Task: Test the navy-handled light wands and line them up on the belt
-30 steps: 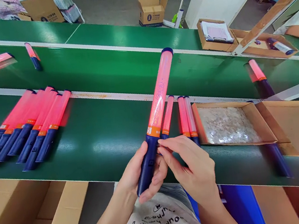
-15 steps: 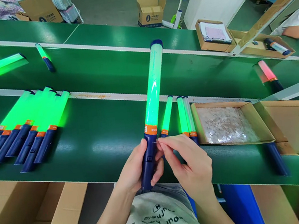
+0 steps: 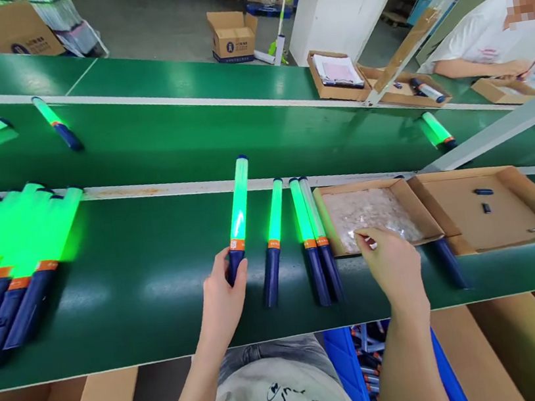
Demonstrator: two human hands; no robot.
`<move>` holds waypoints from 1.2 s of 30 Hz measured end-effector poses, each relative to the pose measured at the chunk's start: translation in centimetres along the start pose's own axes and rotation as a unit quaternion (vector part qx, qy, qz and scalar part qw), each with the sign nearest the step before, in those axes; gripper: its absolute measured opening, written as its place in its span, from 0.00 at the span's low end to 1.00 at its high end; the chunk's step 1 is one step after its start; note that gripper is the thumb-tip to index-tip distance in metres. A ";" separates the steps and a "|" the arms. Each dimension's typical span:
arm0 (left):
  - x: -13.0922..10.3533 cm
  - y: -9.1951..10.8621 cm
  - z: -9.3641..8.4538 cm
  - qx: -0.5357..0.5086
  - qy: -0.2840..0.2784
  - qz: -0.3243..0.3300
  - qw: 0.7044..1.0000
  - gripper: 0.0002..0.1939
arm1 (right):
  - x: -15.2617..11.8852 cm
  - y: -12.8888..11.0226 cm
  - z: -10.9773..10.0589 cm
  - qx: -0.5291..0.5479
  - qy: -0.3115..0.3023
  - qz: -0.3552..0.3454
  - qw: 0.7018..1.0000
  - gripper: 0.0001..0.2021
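My left hand (image 3: 224, 299) is wrapped round the dark blue handle of a glowing green light baton (image 3: 240, 207), which points away from me over the green table. My right hand (image 3: 399, 271) hovers at the near edge of a shallow cardboard tray (image 3: 336, 244) full of small clear plastic pieces (image 3: 366, 210). Its fingers are pinched together, and what they hold, if anything, is too small to make out. Between the hands lie a lit green baton (image 3: 276, 212) and a close pair of batons (image 3: 303, 215), (image 3: 314, 214).
Several lit batons (image 3: 27, 227) lie side by side at the left. A second cardboard tray (image 3: 516, 235) with a few small dark parts stands at the right. Beyond a white rail (image 3: 171, 191), more batons lie on a green surface. A co-worker (image 3: 474, 42) sits at the far right.
My right hand has left the baton and moved right to the tray of clear pieces. My left hand has lowered the baton towards the table. The view has turned right.
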State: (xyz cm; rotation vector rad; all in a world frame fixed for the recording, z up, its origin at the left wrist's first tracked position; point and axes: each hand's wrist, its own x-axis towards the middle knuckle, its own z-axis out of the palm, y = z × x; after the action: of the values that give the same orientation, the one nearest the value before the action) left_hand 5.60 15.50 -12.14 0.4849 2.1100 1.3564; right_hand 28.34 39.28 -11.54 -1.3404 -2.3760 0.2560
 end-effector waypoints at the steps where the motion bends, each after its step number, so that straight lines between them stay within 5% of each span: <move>1: -0.3 0.6 0.0 -0.023 -0.027 -0.004 0.999 0.20 | 0.5 0.6 0.3 0.002 -0.009 0.006 1.000 0.13; 4: -1.6 3.1 -0.2 -0.151 -0.111 -0.040 0.981 0.14 | 1.3 0.0 0.8 0.041 -0.022 -0.001 0.999 0.15; 8: -3.3 6.1 -0.6 -0.315 -0.174 -0.103 0.927 0.12 | -0.5 -6.2 -0.4 0.172 -0.025 -0.086 0.981 0.14; 11: -3.9 7.1 -0.8 -0.358 -0.197 -0.118 0.905 0.08 | -2.4 -11.9 -1.5 0.363 -0.026 -0.215 0.906 0.05; 15: -4.3 7.3 -0.8 -0.369 -0.219 -0.117 0.896 0.07 | -3.2 -15.8 -1.7 0.419 -0.033 -0.243 0.874 0.07; 36: -4.5 7.3 -0.6 -0.242 -0.211 -0.075 0.944 0.26 | -3.0 -15.8 -0.5 0.318 -0.024 -0.307 0.897 0.04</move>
State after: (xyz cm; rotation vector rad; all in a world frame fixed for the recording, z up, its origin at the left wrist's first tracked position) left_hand 8.60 15.46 -4.12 0.3581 1.3798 1.4647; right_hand 17.58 28.45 -6.36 -0.2688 -2.3032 0.7882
